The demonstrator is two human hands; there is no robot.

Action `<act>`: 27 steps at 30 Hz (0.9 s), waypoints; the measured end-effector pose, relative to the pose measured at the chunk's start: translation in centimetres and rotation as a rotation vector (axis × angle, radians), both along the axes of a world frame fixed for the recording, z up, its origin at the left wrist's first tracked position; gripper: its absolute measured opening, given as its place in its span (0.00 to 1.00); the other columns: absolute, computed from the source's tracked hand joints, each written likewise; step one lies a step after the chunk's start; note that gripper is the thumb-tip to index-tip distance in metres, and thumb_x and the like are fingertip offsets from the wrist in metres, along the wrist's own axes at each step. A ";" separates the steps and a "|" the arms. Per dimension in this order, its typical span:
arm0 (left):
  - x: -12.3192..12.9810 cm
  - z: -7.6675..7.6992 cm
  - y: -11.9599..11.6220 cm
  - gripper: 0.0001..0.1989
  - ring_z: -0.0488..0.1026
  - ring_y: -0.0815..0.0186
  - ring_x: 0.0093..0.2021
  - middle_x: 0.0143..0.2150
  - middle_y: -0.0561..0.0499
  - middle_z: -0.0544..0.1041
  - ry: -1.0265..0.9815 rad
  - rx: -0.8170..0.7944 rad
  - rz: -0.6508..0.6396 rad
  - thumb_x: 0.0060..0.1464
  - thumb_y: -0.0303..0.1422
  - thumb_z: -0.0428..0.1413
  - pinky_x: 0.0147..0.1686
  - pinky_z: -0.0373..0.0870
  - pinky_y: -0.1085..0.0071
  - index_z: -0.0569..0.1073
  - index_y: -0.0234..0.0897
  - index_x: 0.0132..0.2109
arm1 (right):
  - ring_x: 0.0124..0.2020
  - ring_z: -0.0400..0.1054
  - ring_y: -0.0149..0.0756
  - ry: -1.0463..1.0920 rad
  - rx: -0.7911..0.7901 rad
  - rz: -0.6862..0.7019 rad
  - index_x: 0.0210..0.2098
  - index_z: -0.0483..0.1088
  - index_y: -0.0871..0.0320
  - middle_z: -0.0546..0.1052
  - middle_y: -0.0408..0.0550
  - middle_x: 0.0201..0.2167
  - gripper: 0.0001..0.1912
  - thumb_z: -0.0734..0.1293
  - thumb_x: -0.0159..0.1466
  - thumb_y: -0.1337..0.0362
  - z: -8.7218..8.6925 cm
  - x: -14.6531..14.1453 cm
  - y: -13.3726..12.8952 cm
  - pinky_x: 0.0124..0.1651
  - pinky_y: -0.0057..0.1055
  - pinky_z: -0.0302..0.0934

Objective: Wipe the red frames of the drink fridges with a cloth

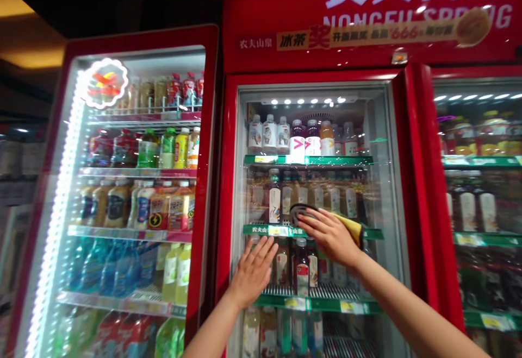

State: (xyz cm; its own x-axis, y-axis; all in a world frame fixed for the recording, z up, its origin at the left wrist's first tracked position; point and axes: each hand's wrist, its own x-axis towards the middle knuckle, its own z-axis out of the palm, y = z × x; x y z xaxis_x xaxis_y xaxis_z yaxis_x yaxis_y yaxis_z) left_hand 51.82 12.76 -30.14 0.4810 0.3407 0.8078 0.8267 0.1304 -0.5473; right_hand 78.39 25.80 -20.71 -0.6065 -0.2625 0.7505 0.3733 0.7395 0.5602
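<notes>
My right hand [330,234] presses a grey and yellow cloth [351,228] against the glass door [379,195] of a red drinks cooler, at the height of the second green shelf edge. Part of the cloth is hidden under the palm, and its yellow side sticks out to the right. Lower and to the left, my left hand [252,268] lies flat against the same glass with its fingers spread, holding nothing. Bottles [274,198] stand on the shelves behind the door.
A second cooler [210,130] with a red frame and rows of bottles stands at the left. Another glass door of the red cooler [436,195] is at the right. A red sign panel [281,16] with white lettering runs above the doors.
</notes>
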 end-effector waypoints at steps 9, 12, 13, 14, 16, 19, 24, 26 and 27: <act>-5.9 1.0 -1.9 0.32 0.45 0.65 0.76 0.74 0.52 0.58 -0.008 0.053 0.058 0.62 0.36 0.53 0.75 0.38 0.61 0.58 0.42 0.72 | 0.72 0.52 0.43 0.212 -0.054 -0.026 0.69 0.60 0.54 0.65 0.46 0.69 0.30 0.57 0.69 0.72 1.4 -7.8 -2.7 0.70 0.48 0.53; -6.2 0.4 -1.5 0.32 0.42 0.66 0.76 0.74 0.52 0.57 -0.012 0.061 0.055 0.62 0.36 0.53 0.75 0.36 0.62 0.59 0.41 0.71 | 0.71 0.53 0.40 -0.055 0.041 0.022 0.69 0.60 0.51 0.67 0.45 0.67 0.30 0.58 0.69 0.71 -0.9 -6.3 -2.5 0.70 0.46 0.54; -6.2 0.1 -1.3 0.33 0.41 0.66 0.77 0.75 0.52 0.56 -0.019 0.068 0.057 0.61 0.36 0.54 0.75 0.36 0.62 0.58 0.40 0.72 | 0.71 0.55 0.39 -0.104 0.065 0.033 0.69 0.61 0.50 0.68 0.44 0.67 0.29 0.59 0.69 0.70 -1.2 -5.2 -2.2 0.70 0.45 0.55; -6.3 -0.2 -1.1 0.34 0.40 0.65 0.77 0.75 0.52 0.56 -0.025 0.077 0.059 0.61 0.36 0.54 0.75 0.35 0.61 0.57 0.40 0.72 | 0.70 0.56 0.39 -0.110 0.079 0.037 0.68 0.61 0.49 0.70 0.44 0.66 0.28 0.59 0.70 0.70 -1.1 -4.3 -1.8 0.69 0.44 0.55; -6.4 -0.7 -0.7 0.35 0.37 0.64 0.77 0.75 0.52 0.55 -0.028 0.094 0.060 0.60 0.38 0.54 0.75 0.33 0.59 0.56 0.41 0.72 | 0.69 0.58 0.39 -0.015 0.073 0.029 0.67 0.63 0.49 0.71 0.44 0.64 0.27 0.59 0.70 0.69 -0.1 -3.4 -1.2 0.69 0.45 0.56; -6.6 -1.0 -0.3 0.35 0.36 0.63 0.77 0.75 0.52 0.55 -0.022 0.106 0.055 0.61 0.41 0.54 0.74 0.32 0.57 0.58 0.41 0.72 | 0.70 0.58 0.43 0.192 0.015 0.005 0.67 0.63 0.49 0.71 0.46 0.65 0.27 0.59 0.70 0.69 1.6 -5.5 -1.6 0.69 0.47 0.56; -6.8 -1.3 -0.3 0.28 0.38 0.63 0.77 0.74 0.52 0.57 -0.023 0.089 0.055 0.61 0.42 0.53 0.74 0.31 0.57 0.67 0.43 0.67 | 0.71 0.54 0.44 0.084 0.010 -0.002 0.69 0.61 0.52 0.66 0.46 0.68 0.29 0.58 0.70 0.69 0.5 -11.0 -4.0 0.69 0.47 0.55; -6.7 -1.5 -0.3 0.23 0.41 0.62 0.77 0.74 0.53 0.58 -0.039 0.088 0.036 0.62 0.42 0.53 0.74 0.32 0.56 0.72 0.44 0.62 | 0.72 0.53 0.42 -0.109 0.065 0.027 0.69 0.60 0.52 0.65 0.45 0.68 0.28 0.58 0.70 0.69 0.5 -11.2 -4.4 0.69 0.46 0.55; -6.7 -1.6 -0.2 0.22 0.42 0.62 0.76 0.74 0.53 0.58 -0.046 0.088 0.031 0.62 0.42 0.53 0.74 0.32 0.56 0.73 0.45 0.61 | 0.72 0.53 0.42 -0.190 0.092 0.038 0.69 0.60 0.51 0.65 0.45 0.68 0.28 0.58 0.70 0.68 1.1 -11.0 -4.5 0.70 0.46 0.55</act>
State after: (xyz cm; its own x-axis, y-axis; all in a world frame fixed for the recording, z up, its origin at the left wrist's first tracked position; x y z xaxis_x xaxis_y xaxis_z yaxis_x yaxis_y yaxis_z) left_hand 45.12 12.52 -31.77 0.4331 0.2821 0.8561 0.8454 0.2024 -0.4944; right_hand 67.37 21.31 -19.66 -0.7233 -0.3496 0.5955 0.2276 0.6935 0.6836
